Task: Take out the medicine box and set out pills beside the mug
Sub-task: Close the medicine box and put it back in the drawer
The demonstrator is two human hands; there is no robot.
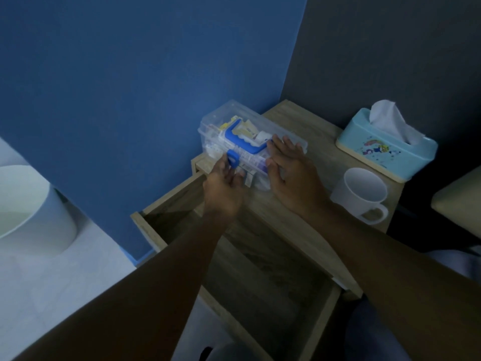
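While the right hand (pixel 289 175) steadies the medicine box (pixel 250 136), left fingers (pixel 229 169) touch its latch (pixel 232 159).

Medicine box (pixel 260 121): clear glossy plastic, with an opaque blue plastic handle (pixel 246 140) and latch (pixel 232 158). Bedside table (pixel 309 162) and its open drawer (pixel 260 256): pale wood-grain finish, matt. Mug (pixel 360 194): white, smooth, slight sheen. Tissue box (pixel 385 147): light-blue smooth plastic with printed cartoon and cream base rim; soft white paper tissue (pixel 387 115) sticking out. Wall (pixel 130 74): blue, matt.

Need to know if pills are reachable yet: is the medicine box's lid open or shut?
Shut: the medicine box lid lies flat, left hand at its blue latch.
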